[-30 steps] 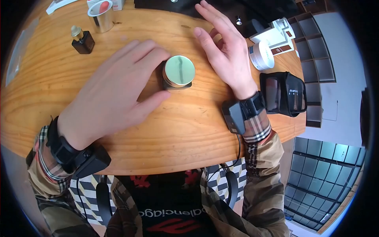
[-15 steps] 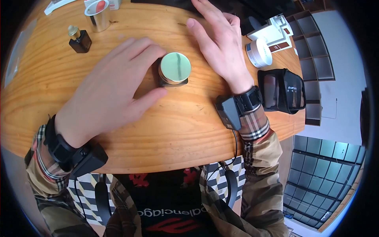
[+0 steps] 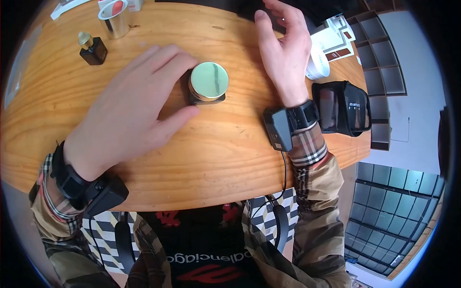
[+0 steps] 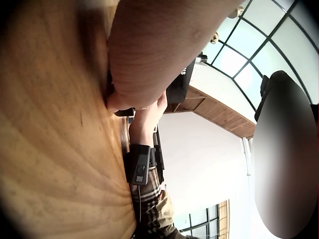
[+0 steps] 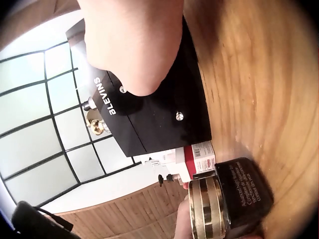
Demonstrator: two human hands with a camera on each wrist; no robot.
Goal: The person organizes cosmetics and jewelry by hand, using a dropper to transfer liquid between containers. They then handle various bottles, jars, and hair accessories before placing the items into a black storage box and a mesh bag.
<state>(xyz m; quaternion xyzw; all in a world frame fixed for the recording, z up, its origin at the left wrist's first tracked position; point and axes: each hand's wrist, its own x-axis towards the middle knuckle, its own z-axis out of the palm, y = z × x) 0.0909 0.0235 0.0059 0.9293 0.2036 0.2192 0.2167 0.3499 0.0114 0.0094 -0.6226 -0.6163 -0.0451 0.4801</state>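
Observation:
In the head view a squat dark glass jar with a shiny, greenish-reflecting gold lid [image 3: 210,80] stands upright on the wooden table. My left hand [image 3: 127,108] lies at its left side, thumb in front and index finger behind, holding it. The right wrist view shows the lid's gold bands [image 5: 207,209] and the jar's dark base with small print [image 5: 244,191]. My right hand [image 3: 288,57] is raised beyond and to the right of the jar, fingers loosely bent, with nothing in it. It overlaps a white tub [image 3: 318,65] in the head view.
A dark dropper bottle [image 3: 93,50] and a silvery cup [image 3: 115,21] stand at the far left. White boxes [image 3: 336,38] and a black zip pouch [image 3: 342,108] are at the right. A black case lettered BLEVINS [image 5: 164,122] stands at the back.
My right hand first shifts a little left, then moves right in front of the white tub. My left hand stays at the jar; the whole head view drifts slightly.

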